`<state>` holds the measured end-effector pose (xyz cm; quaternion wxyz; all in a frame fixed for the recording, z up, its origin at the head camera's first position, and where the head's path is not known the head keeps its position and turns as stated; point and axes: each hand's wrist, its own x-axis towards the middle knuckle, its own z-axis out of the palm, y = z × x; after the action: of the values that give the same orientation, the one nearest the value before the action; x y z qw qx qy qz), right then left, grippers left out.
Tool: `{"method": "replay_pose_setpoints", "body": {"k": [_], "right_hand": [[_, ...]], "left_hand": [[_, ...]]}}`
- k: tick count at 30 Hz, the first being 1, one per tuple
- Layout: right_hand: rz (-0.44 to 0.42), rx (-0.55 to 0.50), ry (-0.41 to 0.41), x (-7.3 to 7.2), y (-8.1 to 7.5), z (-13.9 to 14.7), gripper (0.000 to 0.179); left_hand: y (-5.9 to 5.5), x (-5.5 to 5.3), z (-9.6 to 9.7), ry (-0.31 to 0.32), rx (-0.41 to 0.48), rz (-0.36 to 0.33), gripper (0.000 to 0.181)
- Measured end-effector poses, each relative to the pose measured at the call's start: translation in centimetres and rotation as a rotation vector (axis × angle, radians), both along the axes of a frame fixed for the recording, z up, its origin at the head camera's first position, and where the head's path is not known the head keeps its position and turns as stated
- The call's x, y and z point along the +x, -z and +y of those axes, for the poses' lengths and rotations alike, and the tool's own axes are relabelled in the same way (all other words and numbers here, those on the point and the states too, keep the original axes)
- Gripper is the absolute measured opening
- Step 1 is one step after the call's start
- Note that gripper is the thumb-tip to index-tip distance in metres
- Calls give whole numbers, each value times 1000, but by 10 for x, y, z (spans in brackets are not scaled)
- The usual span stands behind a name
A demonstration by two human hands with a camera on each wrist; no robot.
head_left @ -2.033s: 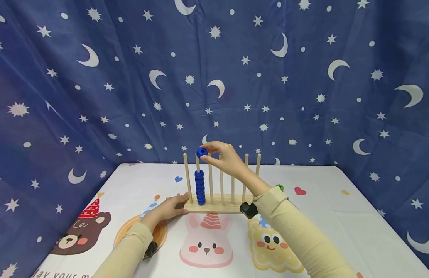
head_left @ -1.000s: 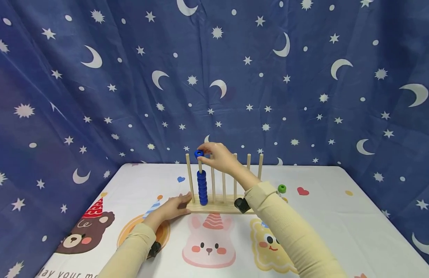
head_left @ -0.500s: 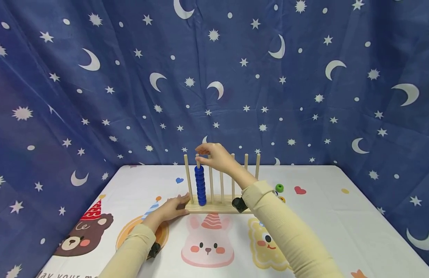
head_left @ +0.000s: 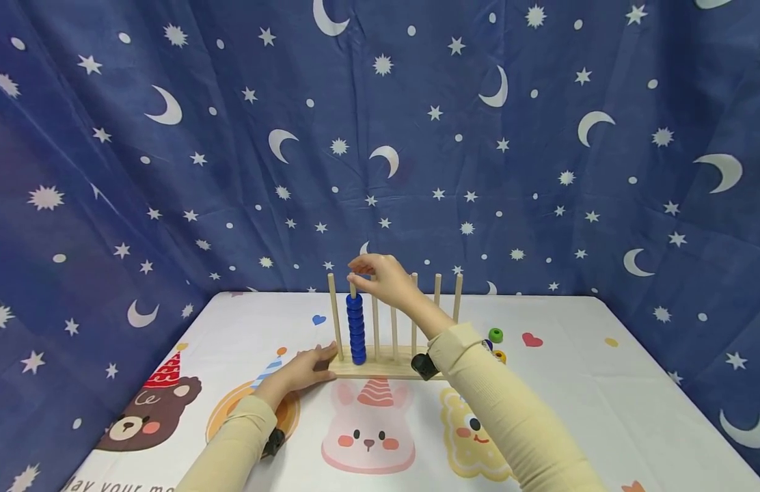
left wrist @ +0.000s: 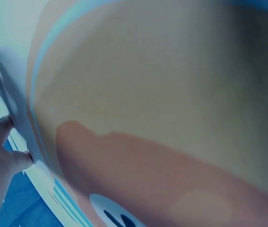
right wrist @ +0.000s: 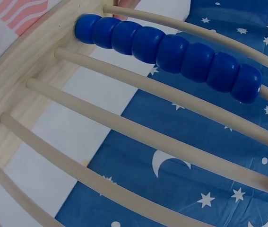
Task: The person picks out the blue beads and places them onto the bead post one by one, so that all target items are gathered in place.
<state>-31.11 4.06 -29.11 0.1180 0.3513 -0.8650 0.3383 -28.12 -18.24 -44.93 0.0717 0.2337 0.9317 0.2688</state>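
My left hand (head_left: 299,369) holds the left end of a pale wooden bead rack (head_left: 370,370), thumb in front and fingers farther back. Upright pegs stand in a row along its base. Several blue beads (head_left: 357,329) are stacked on the second peg from the left, also seen in the right wrist view as a blue bead column (right wrist: 171,53). Around the bare top of that peg hovers my right hand (head_left: 385,279), thumb and fingers apart, without a bead. In the left wrist view, only some fingers (left wrist: 0,132) show at the left edge.
Right of the rack, partly behind the right sleeve, lie a green bead (head_left: 495,335), a yellow bead (head_left: 499,356) and a blue bead (head_left: 488,344). A white cloth with cartoon prints (head_left: 368,437) covers the table. Behind hangs a dark blue star-and-moon curtain (head_left: 380,137).
My right hand brought a blue bead onto the second peg and let it go; it dropped onto the stack, which is now taller. The left hand stayed at the rack's end.
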Motion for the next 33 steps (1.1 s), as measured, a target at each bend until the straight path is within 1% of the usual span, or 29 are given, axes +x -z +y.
{"method": "replay_pose_setpoints", "body": {"k": [4, 7, 13, 16, 20, 21, 24, 27, 28, 30, 33], "right_hand": [[11, 10, -3, 1, 3, -4, 29], [23, 15, -7, 3, 4, -8, 29], [28, -6, -5, 5, 5, -9, 28], [29, -7, -2, 5, 6, -8, 28], [34, 6, 7, 4, 6, -5, 29], [37, 11, 8, 4, 6, -4, 29], [43, 24, 5, 3, 6, -2, 30], [57, 39, -18, 2, 4, -1, 30], [60, 44, -30, 2, 2, 0, 30], [68, 64, -45, 2, -1, 2, 31], [75, 91, -58, 2, -4, 5, 31]], "left_hand": [[3, 2, -4, -14, 3, -4, 60], [5, 3, -7, -12, -2, 6, 61], [1, 7, -10, -5, 6, -6, 62], [1, 7, -9, -5, 21, -16, 63], [4, 6, -7, 19, 68, -14, 65], [6, 5, -8, 40, 69, 13, 65], [7, 4, -8, 64, 81, 29, 68], [6, 1, -6, 64, 57, 31, 65], [4, 1, -4, 49, 49, 9, 65], [-1, 0, -2, 51, 5, 15, 62], [-7, -4, 2, 61, -59, 17, 60]]}}
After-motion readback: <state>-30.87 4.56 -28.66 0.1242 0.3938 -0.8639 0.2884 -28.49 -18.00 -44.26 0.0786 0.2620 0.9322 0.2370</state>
